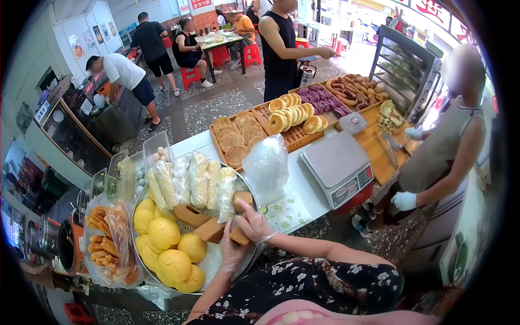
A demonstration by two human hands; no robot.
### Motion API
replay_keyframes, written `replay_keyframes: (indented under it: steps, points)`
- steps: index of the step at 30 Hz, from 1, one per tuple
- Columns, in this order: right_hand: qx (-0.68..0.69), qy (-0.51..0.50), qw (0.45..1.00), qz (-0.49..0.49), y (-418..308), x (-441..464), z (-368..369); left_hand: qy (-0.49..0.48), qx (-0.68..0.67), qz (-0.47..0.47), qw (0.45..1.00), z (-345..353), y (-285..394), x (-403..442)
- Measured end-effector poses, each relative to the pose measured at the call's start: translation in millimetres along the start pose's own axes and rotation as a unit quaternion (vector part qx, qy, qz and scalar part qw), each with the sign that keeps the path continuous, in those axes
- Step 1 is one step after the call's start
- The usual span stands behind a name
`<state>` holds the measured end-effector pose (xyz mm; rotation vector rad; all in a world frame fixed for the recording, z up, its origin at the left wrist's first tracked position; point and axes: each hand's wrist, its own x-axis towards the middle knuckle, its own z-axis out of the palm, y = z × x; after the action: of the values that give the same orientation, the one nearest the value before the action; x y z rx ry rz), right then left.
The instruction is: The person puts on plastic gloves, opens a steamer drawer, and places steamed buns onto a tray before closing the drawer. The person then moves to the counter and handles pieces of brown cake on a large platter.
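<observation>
My left hand point(232, 253), in a clear plastic glove, is closed around a small brown steamed-cake piece point(239, 236). My right hand point(257, 223), gloved the same way, presses against that piece from the other side, its fingers bent. Just beyond its fingertips sits another brown cake block point(244, 199). More brown cake, a longer block point(190, 215) and one point(211, 230) partly behind my left hand, lies in the big round metal tray point(250, 266). Round yellow buns point(164, 233) fill the tray's near left, and plastic-wrapped corn cobs point(199, 179) line its far side.
Fried dough sticks point(103, 238) in plastic stand left of the tray. A digital scale point(336, 168), plastic bags point(267, 162) and trays of flatbreads point(237, 135) stand ahead. A gloved co-worker point(449, 130) stands right, near tongs point(390, 151). A person in black point(279, 49) stands across the counter.
</observation>
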<state>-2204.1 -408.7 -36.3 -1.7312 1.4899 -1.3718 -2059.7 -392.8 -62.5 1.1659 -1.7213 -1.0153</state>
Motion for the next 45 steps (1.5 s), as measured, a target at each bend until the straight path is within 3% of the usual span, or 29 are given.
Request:
replay_keyframes:
  steps: [3, 8, 9, 11, 14, 15, 18, 20, 22, 25, 31, 37, 45]
  points:
    - [-0.015, 0.011, 1.0, -0.008, 0, -1, 0, 0.007, -0.026, -0.011, 1.0, 9, -11, -2]
    - [0.002, 0.045, 0.999, -0.007, -3, 0, -1, 0.028, 0.109, 0.083, 0.99, 10, -12, -1]
    - [-0.013, 0.052, 0.998, -0.028, -1, -2, 1, 0.002, 0.104, 0.099, 0.99, 13, -5, 1]
    - [-0.046, 0.044, 0.998, -0.029, -3, -4, -4, 0.022, -0.045, 0.012, 0.999, 15, 12, -2]
    - [-0.013, 0.025, 1.0, -0.011, -5, -3, -3, 0.015, -0.031, -0.034, 0.999, 15, 6, -1]
    - [-0.015, 0.03, 0.999, -0.009, -5, -4, -4, 0.03, -0.068, 0.011, 0.997, 18, 13, 0]
    - [-0.019, 0.015, 1.0, -0.009, -3, 0, -5, 0.035, -0.131, 0.024, 0.99, 17, 31, 0]
    - [-0.006, 0.031, 0.999, 0.008, 0, -4, 0, 0.03, -0.114, 0.015, 0.993, 17, 31, 3]
    - [-0.072, 0.024, 0.995, -0.066, 2, -5, 0, 0.025, -0.09, 0.007, 0.996, 11, 18, -2]
    - [-0.055, 0.017, 0.997, -0.053, 1, -3, -1, 0.01, -0.083, 0.028, 0.996, 13, 2, 5]
    - [-0.133, 0.02, 0.985, -0.11, 15, -1, 7, 0.067, -0.078, 0.036, 0.994, 18, -14, 2]
    - [-0.021, 0.044, 0.999, -0.015, -1, -1, 2, 0.089, -0.025, 0.031, 0.995, 14, -8, 0]
    - [-0.028, 0.018, 0.999, -0.008, -1, -1, 0, 0.078, -0.068, 0.013, 0.995, 15, -11, 0]
